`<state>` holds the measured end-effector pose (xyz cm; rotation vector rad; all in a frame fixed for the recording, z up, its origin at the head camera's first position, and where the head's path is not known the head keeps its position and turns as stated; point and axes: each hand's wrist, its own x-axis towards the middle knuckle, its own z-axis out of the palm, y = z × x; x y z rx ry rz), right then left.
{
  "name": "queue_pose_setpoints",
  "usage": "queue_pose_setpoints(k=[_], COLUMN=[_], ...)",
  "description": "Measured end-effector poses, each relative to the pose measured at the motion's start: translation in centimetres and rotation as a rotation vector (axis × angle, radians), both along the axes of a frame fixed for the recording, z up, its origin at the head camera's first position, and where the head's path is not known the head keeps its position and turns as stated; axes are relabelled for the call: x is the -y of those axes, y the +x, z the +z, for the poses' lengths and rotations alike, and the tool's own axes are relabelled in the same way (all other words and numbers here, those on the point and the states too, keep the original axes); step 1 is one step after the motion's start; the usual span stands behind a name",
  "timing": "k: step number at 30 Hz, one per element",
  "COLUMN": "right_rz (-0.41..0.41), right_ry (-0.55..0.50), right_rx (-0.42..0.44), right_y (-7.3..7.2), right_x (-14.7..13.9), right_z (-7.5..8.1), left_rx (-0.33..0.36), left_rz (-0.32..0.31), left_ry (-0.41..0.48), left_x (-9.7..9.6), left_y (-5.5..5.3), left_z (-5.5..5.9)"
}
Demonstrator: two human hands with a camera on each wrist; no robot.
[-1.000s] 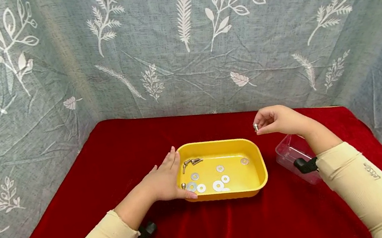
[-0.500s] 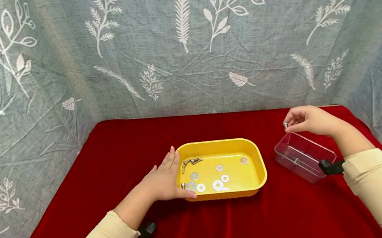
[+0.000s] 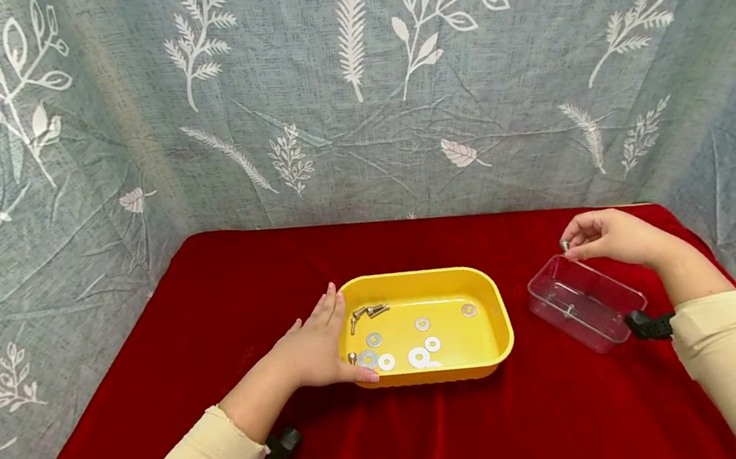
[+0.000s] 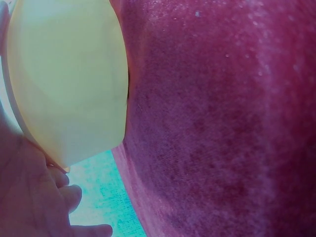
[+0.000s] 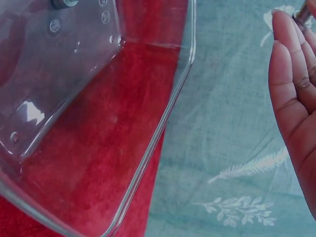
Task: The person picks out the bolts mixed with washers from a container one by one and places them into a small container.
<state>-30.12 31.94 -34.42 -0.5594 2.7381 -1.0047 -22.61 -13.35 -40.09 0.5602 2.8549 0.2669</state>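
Observation:
My left hand (image 3: 322, 347) rests against the left end of a yellow tray (image 3: 435, 371), fingers straight along its wall and thumb at the near rim. In the left wrist view that hand (image 4: 29, 192) touches the tray's outer wall (image 4: 69, 84). Several silver bolts (image 3: 377, 311) and flat washers (image 3: 419, 357) lie in the tray. My right hand (image 3: 610, 237) pinches a silver bolt (image 3: 565, 245) between thumb and fingertips, just above the far left corner of a clear plastic box (image 3: 630, 337). One bolt (image 3: 569, 311) lies inside that box.
A red velvet cloth (image 3: 389, 445) covers the table. Grey-green leaf-print curtains (image 3: 312, 68) hang behind and at both sides. The clear box stands right of the yellow tray, with a strip of cloth between them.
My right hand has carried the pinched bolt rightward from beside the tray to above the clear box, then slightly lower. My left hand stays on the tray.

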Motion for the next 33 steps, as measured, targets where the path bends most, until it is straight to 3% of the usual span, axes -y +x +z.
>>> queue_pose_setpoints(k=[15, 23, 33], right_rz=[0.043, 0.062, 0.044], right_ry=[0.002, 0.016, 0.037], right_rx=[0.116, 0.125, 0.070], right_y=[0.5, 0.5, 0.4], right_x=[-0.6, -0.5, 0.4], right_z=[-1.0, -1.5, -0.3], left_rx=[0.011, 0.010, 0.001], left_rz=[0.003, 0.002, 0.001], left_ry=[0.005, 0.010, -0.001], left_x=[0.1, 0.1, 0.1], left_y=[0.3, 0.4, 0.3], left_z=[0.2, 0.1, 0.0])
